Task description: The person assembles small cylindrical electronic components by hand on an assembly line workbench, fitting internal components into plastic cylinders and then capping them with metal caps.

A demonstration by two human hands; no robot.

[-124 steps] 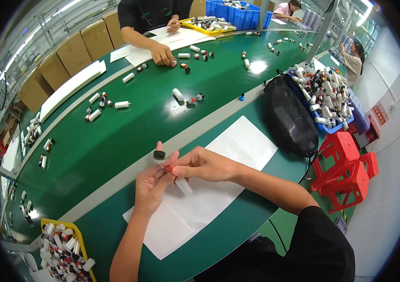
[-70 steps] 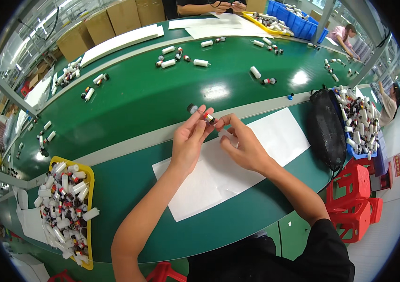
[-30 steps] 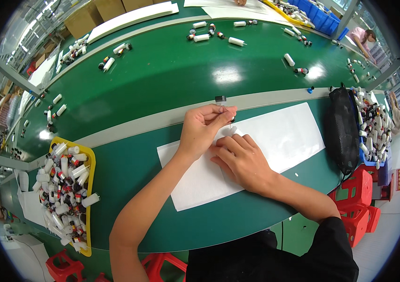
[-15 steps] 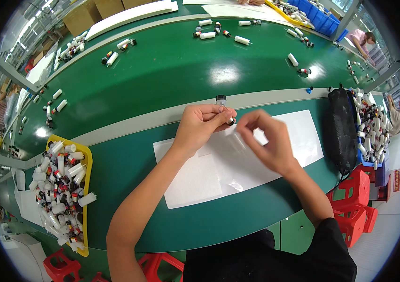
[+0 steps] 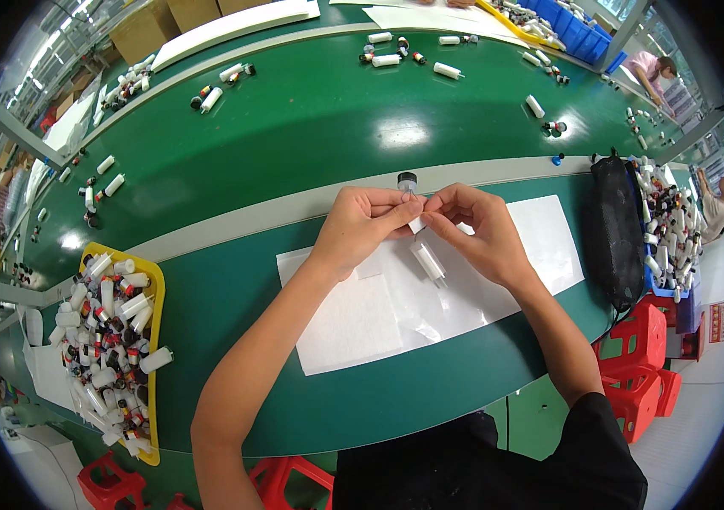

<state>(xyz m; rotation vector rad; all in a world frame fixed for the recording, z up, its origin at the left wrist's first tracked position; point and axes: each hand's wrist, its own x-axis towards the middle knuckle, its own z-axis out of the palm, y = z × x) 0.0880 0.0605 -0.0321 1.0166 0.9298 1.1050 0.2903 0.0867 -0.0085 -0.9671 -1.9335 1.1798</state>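
The left hand [image 5: 369, 223] pinched a small assembly between thumb and bent fingers, with its black-capped clear piece [image 5: 407, 182] standing up above the knuckles and a small white part [image 5: 417, 225] showing just below the fingertips. The right hand [image 5: 474, 228] came in from the other side, thumb and forefinger drawn together at that same part — whether they had closed on it or only touched it, the fingers hid. Under both hands a white cylinder [image 5: 428, 262] with a narrow tip sat over the white sheet [image 5: 353, 319], tilted toward the lower right; whether it hung from the assembly or rested on the paper could not be told. The pieces looked light, probably hard plastic, so weight would hardly trouble a fingertip grip. The smooth, rounded walls, though, would likely slide or roll under a careless pinch, and the thin tip seemed the easiest place to bend or snap. The cylinder was best taken around the middle of its barrel, clear of that tip — and the upper piece by the dark cap, whose broad rim should give the surer purchase.
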